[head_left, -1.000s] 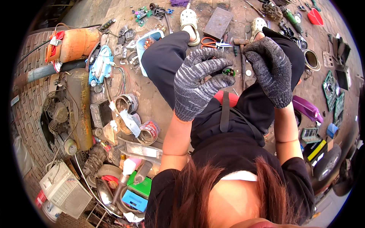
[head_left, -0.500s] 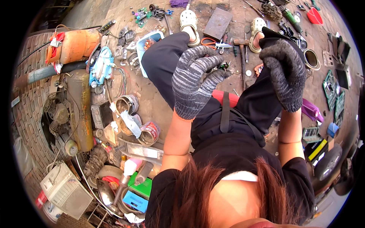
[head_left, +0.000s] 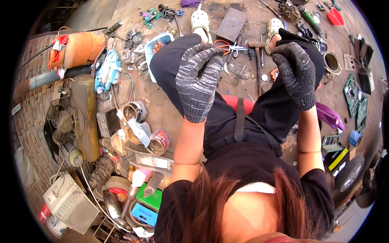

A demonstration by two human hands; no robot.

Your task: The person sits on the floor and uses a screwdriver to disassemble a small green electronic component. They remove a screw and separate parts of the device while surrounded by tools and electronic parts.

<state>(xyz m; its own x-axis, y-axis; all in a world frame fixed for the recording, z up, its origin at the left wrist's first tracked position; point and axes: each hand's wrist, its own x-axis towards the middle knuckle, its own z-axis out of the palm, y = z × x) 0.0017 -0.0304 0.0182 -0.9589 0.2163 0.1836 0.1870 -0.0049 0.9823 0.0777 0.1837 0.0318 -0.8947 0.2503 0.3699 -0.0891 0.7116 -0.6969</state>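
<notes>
Head view, two gloved hands (head_left: 197,83) (head_left: 298,79), each grip loosely curled, cannot tell contents, one hammer (head_left: 259,67)

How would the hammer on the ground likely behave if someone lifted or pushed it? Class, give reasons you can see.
The hammer would probably feel head-heavy, since its blocky head sits at one end. Its straight, slim handle looks stiff, so it should hardly bend. Pushed, it would likely slide or pivot rather than roll freely, because the head lies crosswise.
</notes>
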